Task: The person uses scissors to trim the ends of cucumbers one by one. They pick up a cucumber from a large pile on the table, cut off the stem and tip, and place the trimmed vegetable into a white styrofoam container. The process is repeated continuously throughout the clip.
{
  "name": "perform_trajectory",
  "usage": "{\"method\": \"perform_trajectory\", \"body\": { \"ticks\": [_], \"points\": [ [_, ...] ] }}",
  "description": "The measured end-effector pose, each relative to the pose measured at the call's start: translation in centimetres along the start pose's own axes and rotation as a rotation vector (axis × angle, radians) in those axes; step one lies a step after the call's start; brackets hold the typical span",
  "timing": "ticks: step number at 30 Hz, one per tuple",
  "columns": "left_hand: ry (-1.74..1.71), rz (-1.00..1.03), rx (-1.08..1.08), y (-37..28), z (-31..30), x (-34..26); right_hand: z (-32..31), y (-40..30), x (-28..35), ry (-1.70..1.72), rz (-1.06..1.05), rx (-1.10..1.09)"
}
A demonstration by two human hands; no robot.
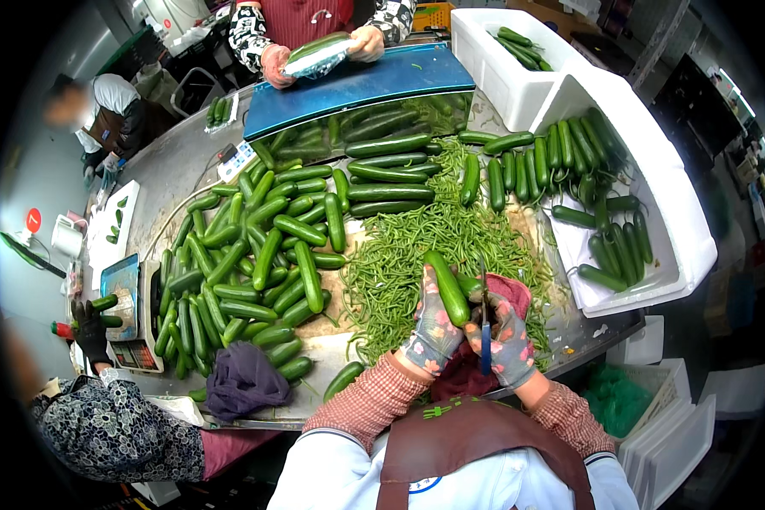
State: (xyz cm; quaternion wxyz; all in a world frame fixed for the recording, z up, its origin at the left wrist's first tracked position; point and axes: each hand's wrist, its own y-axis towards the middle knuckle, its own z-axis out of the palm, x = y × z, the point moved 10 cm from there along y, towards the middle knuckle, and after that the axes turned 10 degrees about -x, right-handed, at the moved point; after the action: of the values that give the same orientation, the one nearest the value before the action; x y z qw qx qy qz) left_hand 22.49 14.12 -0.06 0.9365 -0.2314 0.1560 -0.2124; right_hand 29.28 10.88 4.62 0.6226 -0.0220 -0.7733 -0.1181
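Note:
A green cucumber (447,290) lies along my left hand (435,324), which wears a grey flowered glove and grips it. In my right hand (500,341), gloved alike, are scissors with blue handles (486,347), their blades pointing away from me. A second cucumber (466,285) shows behind the first, partly hidden. Beneath both hands lie a dark red cloth (465,376) and a spread of cut green stems (398,255). To the left is a big pile of cucumbers (248,255). On the right, a white foam box (666,280) holds more cucumbers (621,252).
A blue-topped reflective case (370,80) stands at the far side; behind it a co-worker's gloved hands (322,54) hold a wrapped tray. Another foam box (497,73) is beside it. At left are a scale (134,319), a purple cloth (245,382) and a co-worker's black-gloved hand (90,331).

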Motion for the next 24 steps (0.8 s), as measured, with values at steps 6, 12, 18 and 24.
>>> {"method": "perform_trajectory", "body": {
  "ticks": [6,12,18,24],
  "points": [
    [-0.072,-0.007,-0.017,2.2,-2.5,0.3,0.5,-1.2,-2.5,0.587,0.355,0.014],
    [0.255,0.541,-0.097,-0.8,-3.8,-16.1,-1.4,-1.9,-3.0,0.154,0.198,0.053],
    [-0.403,0.770,-0.039,-5.5,-4.8,-28.1,-2.7,-6.2,-8.2,0.797,0.635,0.081],
    [0.593,0.559,0.088,1.3,4.7,-11.7,-4.3,-8.1,-9.7,1.442,0.885,-0.006]
  ]
}}
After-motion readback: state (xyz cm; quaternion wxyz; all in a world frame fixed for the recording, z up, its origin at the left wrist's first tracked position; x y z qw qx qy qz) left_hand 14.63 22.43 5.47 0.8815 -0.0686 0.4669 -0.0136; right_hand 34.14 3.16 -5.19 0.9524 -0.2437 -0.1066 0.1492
